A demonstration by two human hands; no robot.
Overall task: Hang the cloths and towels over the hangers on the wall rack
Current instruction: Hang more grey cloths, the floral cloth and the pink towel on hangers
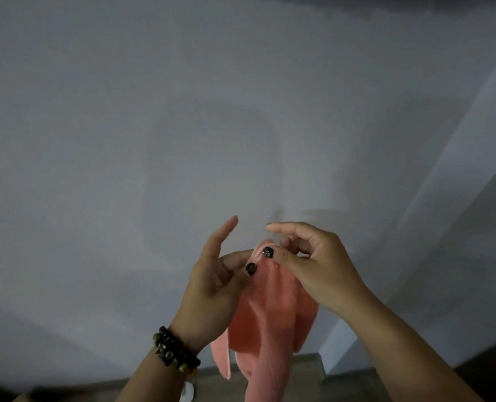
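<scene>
Cloth: a pink cloth (270, 311) hangs in mid-air in front of the grey wall (124, 126), gathered at its top and trailing toward the floor (304, 364).
Left hand: the left hand (214, 282), just left of the cloth's top, pinches the edge between thumb and a bent finger; the remaining fingers (226, 230) stand straight and apart, pointing up.
Right hand: the right hand (319, 265), just right of the cloth's top, clamps the same edge with thumb and curled fingers.
Purpose of grip: probably to find and spread the top hem before draping.
Wrist: a beaded bracelet (175, 351) sits below the left hand.
Rack: no hanger or rack is visible; hanging not yet done.
</scene>
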